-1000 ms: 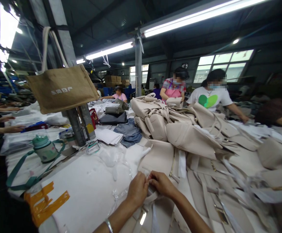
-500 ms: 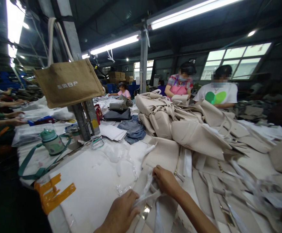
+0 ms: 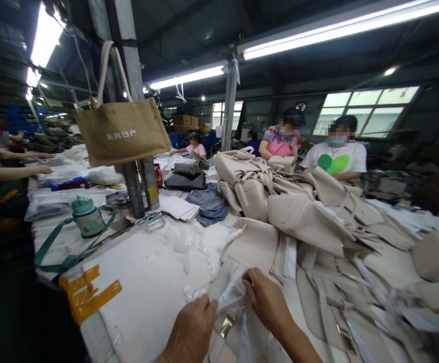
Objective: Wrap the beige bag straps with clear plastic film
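Note:
Both of my hands are at the front of the table over a beige handbag that lies flat among others. My left hand is closed, thumb against fingers, on one side of a crumpled piece of clear plastic film. At the film's other side, my right hand pinches it with bent fingers. The film spans the gap between the hands, above the bag's strap. Just below it shows a shiny gold metal plate on the bag. The fingertips of my right hand are partly hidden.
A large heap of beige bags fills the right side. Left stand a green bottle with a strap and a metal post with a hanging tan tote bag. Orange tape marks the table corner. Several co-workers surround the table.
My view has shifted, so the scene sits slightly lower and farther right on the left side. My left hand has closed on the film, which now looks spread out between both hands.

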The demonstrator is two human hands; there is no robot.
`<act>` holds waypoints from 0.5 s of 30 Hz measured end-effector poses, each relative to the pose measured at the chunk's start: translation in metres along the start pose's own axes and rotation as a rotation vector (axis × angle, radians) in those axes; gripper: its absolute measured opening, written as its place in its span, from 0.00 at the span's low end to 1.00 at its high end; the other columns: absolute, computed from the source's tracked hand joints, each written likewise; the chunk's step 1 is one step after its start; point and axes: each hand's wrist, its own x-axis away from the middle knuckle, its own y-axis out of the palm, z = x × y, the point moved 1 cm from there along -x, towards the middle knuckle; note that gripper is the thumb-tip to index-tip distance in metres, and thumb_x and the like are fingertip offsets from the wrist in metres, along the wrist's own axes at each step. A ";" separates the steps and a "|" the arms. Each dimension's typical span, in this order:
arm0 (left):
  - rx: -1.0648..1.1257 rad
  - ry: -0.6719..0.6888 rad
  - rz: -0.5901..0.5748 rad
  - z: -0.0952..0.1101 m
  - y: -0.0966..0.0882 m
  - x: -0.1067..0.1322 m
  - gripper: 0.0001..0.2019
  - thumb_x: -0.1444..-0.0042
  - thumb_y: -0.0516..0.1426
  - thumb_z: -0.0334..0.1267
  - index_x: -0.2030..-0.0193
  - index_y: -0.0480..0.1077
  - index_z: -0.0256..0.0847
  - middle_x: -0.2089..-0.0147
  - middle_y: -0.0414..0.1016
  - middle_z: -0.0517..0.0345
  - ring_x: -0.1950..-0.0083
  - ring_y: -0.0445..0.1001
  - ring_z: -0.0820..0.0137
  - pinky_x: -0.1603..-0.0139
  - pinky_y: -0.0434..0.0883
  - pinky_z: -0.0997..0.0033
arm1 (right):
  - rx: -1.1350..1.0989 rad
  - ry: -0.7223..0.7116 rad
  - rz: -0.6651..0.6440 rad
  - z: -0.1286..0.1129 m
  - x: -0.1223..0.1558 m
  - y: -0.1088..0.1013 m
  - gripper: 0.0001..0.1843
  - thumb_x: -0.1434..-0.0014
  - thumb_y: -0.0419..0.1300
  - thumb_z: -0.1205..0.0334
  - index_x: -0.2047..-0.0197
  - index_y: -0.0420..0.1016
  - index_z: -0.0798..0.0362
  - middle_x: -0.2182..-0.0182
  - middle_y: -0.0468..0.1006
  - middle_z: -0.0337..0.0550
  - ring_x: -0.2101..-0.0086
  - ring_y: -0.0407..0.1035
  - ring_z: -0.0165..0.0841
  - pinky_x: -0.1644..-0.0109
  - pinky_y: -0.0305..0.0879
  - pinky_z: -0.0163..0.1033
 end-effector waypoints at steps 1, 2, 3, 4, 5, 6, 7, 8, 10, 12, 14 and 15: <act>-0.021 0.005 0.007 0.003 -0.002 0.000 0.13 0.40 0.52 0.26 0.51 0.70 0.41 0.63 0.74 0.53 0.63 0.76 0.63 0.63 0.77 0.65 | -0.100 0.003 -0.014 -0.003 0.010 -0.002 0.07 0.34 0.50 0.64 0.59 0.69 0.50 0.63 0.74 0.39 0.63 0.70 0.33 0.60 0.60 0.36; -0.040 0.008 0.016 0.006 -0.003 0.001 0.14 0.40 0.51 0.26 0.50 0.70 0.41 0.63 0.74 0.53 0.64 0.76 0.63 0.64 0.77 0.64 | -0.199 0.009 -0.033 -0.005 0.019 -0.002 0.07 0.35 0.51 0.62 0.58 0.69 0.50 0.63 0.75 0.38 0.62 0.71 0.32 0.59 0.60 0.35; -0.054 0.013 0.025 0.009 -0.005 0.002 0.14 0.40 0.51 0.26 0.49 0.69 0.40 0.62 0.74 0.53 0.64 0.76 0.63 0.65 0.77 0.64 | -0.283 0.020 -0.056 -0.006 0.026 -0.002 0.07 0.35 0.52 0.60 0.57 0.70 0.50 0.63 0.75 0.39 0.62 0.70 0.33 0.58 0.60 0.36; -0.059 0.019 0.034 0.012 -0.005 0.003 0.16 0.40 0.51 0.26 0.47 0.68 0.40 0.61 0.73 0.52 0.64 0.76 0.63 0.64 0.77 0.64 | -0.339 0.035 -0.079 -0.007 0.031 -0.001 0.08 0.36 0.53 0.59 0.58 0.72 0.50 0.63 0.76 0.40 0.62 0.70 0.34 0.58 0.60 0.36; -0.058 0.023 0.040 0.014 -0.005 0.005 0.17 0.41 0.51 0.25 0.45 0.67 0.40 0.60 0.73 0.52 0.63 0.76 0.63 0.63 0.77 0.64 | -0.366 0.051 -0.100 -0.008 0.035 0.001 0.08 0.37 0.54 0.59 0.59 0.73 0.51 0.64 0.76 0.40 0.62 0.70 0.34 0.58 0.59 0.37; -0.054 0.027 0.041 0.017 -0.004 0.007 0.19 0.41 0.51 0.25 0.44 0.66 0.40 0.59 0.73 0.52 0.63 0.76 0.63 0.63 0.77 0.65 | -0.383 0.066 -0.115 -0.008 0.038 0.002 0.06 0.39 0.55 0.61 0.62 0.73 0.51 0.66 0.76 0.40 0.63 0.70 0.35 0.59 0.59 0.37; -0.053 0.027 0.035 0.019 -0.002 0.009 0.20 0.41 0.51 0.24 0.43 0.66 0.40 0.58 0.74 0.52 0.62 0.77 0.64 0.62 0.78 0.65 | -0.399 0.080 -0.126 -0.009 0.041 0.003 0.05 0.40 0.56 0.63 0.65 0.73 0.52 0.68 0.76 0.39 0.64 0.70 0.34 0.61 0.58 0.36; -0.051 0.024 0.020 0.020 0.002 0.012 0.20 0.42 0.52 0.25 0.43 0.66 0.41 0.58 0.74 0.52 0.62 0.77 0.64 0.62 0.78 0.66 | -0.407 0.090 -0.128 -0.010 0.043 0.004 0.04 0.42 0.56 0.65 0.67 0.72 0.52 0.69 0.76 0.38 0.65 0.70 0.34 0.62 0.58 0.36; -0.040 -0.007 -0.034 0.022 0.010 0.017 0.22 0.43 0.53 0.25 0.43 0.67 0.42 0.55 0.75 0.51 0.60 0.78 0.63 0.61 0.78 0.67 | -0.395 0.077 -0.120 -0.011 0.047 0.004 0.04 0.44 0.56 0.69 0.68 0.72 0.51 0.70 0.76 0.37 0.66 0.70 0.32 0.63 0.57 0.35; -0.008 -0.069 -0.113 0.023 0.020 0.022 0.27 0.47 0.56 0.23 0.40 0.65 0.44 0.49 0.75 0.50 0.57 0.79 0.63 0.59 0.78 0.70 | -0.338 0.028 -0.123 -0.009 0.048 0.003 0.05 0.45 0.56 0.69 0.68 0.72 0.51 0.68 0.76 0.36 0.66 0.70 0.31 0.63 0.57 0.34; 0.029 -0.153 -0.211 0.021 0.028 0.028 0.34 0.51 0.57 0.21 0.36 0.62 0.45 0.41 0.71 0.48 0.55 0.80 0.64 0.58 0.77 0.72 | -0.181 -0.013 -0.125 -0.004 0.046 0.001 0.05 0.42 0.56 0.68 0.66 0.72 0.50 0.67 0.76 0.35 0.65 0.71 0.30 0.63 0.58 0.32; 0.039 -0.187 -0.259 0.020 0.032 0.031 0.36 0.52 0.57 0.21 0.35 0.61 0.46 0.38 0.69 0.48 0.55 0.80 0.63 0.58 0.78 0.73 | -0.077 -0.013 -0.120 0.001 0.042 0.000 0.06 0.40 0.54 0.68 0.65 0.72 0.50 0.66 0.76 0.36 0.65 0.72 0.30 0.64 0.58 0.33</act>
